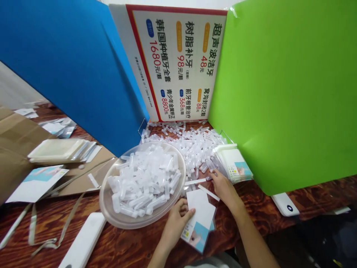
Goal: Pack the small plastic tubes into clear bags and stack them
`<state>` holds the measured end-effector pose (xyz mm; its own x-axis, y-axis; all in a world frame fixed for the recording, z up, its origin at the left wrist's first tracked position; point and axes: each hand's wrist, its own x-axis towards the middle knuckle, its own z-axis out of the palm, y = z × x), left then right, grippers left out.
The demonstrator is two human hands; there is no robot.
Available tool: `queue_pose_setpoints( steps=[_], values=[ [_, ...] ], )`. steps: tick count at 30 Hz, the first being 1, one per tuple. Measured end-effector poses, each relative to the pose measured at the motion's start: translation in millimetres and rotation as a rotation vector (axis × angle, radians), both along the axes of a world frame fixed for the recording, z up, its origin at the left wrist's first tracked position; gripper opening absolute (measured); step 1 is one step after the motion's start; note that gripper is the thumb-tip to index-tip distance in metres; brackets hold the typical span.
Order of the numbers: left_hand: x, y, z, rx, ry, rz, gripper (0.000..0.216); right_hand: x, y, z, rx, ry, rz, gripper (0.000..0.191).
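My left hand (178, 219) is closed with curled fingers, its thumb pressed on the edge of a white and blue printed card packet (201, 208). Another packet shows partly from under it. My right hand (223, 188) reaches to the near edge of a loose pile of small clear plastic tubes with white ends (199, 147). Its fingertips are pinched together there, and what lies between them is too small to make out. Two narrow white strips (209, 192) lie between the hands. A clear round bowl (104, 197) heaped with similar tubes stands left of my left hand.
A stack of packets (232, 163) leans beside the green panel (290, 85). Blue (78, 70) and printed white (178, 67) panels stand around the pile. At left are stacked clear sleeves (55, 149), cards (36, 182), cardboard and a ribbon. White devices (83, 240) lie on the table.
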<state>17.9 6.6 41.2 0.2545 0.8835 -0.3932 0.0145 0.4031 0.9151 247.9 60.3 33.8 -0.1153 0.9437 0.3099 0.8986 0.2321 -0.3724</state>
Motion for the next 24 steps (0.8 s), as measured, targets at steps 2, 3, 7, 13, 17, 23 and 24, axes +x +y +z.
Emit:
queue_pose_setpoints(
  steps=[2,3,7,13,17,23,24],
  values=[
    [-13.2,-6.9,-1.4,0.047,0.065,-0.038,0.038,0.1,7.6,-7.2,-0.050,-0.053,0.016,0.039],
    [-19.1,-10.0,-2.7,0.076,0.114,-0.050,0.038,-1.0,7.9,-9.6,-0.057,-0.058,0.024,0.038],
    [-35.2,-18.4,-9.2,0.264,0.338,-0.057,0.046,-7.1,-5.0,-14.5,-0.016,0.150,0.019,0.019],
    [-42.5,-20.7,-15.0,0.413,0.483,-0.018,0.043,-27.7,-39.2,-34.1,-0.088,1.172,-0.176,0.031],
    [-39.9,-20.1,-7.2,0.365,0.418,0.053,0.033,-37.0,-51.4,-44.3,-0.039,1.463,-0.250,0.039],
    [-22.7,-18.1,10.9,-0.182,-0.074,-0.026,0.054,-33.3,-51.8,-25.7,-0.116,1.509,-0.132,0.041],
    [-20.0,-17.9,12.6,-0.215,-0.097,-0.027,0.057,-34.0,-52.1,-23.2,-0.187,1.530,-0.081,0.041]
  ],
)
